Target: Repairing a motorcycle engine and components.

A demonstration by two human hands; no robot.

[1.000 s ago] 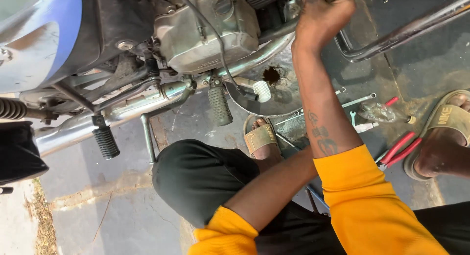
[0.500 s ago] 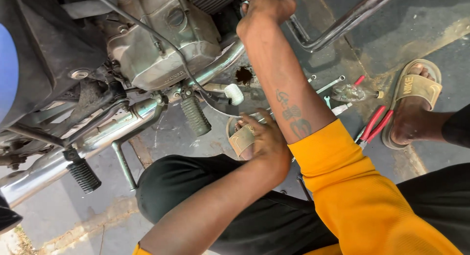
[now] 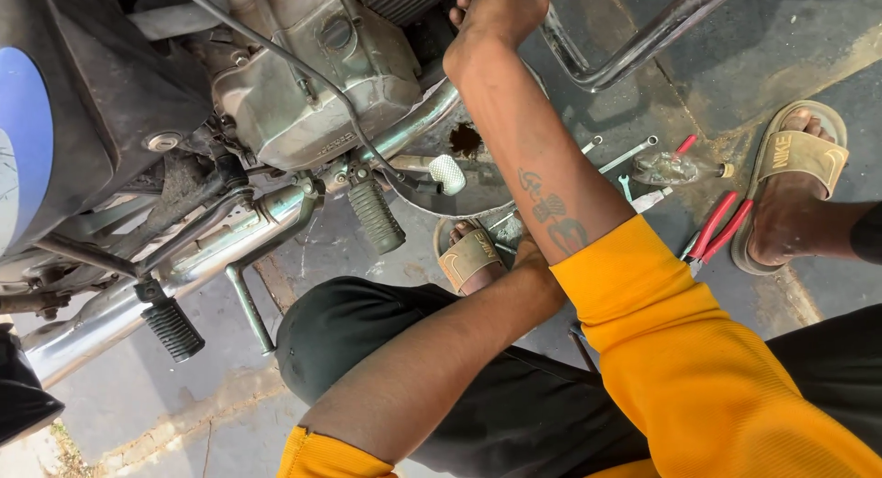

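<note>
Gripping under the engine (image 3: pixel 312 92), right hand (image 3: pixel 501 10) fingers curled; left hand (image 3: pixel 528 253) hidden, state unclear. Red pliers (image 3: pixel 717 225), spanners (image 3: pixel 629 157) lie unused; work seems midway.

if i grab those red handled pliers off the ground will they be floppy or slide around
The pliers look like rigid metal, so probably stiff and fairly heavy for their size. Their two red handles lie spread, so they may swing at the pivot when lifted. Lying flat on the rough ground, they seem unlikely to roll.
</note>
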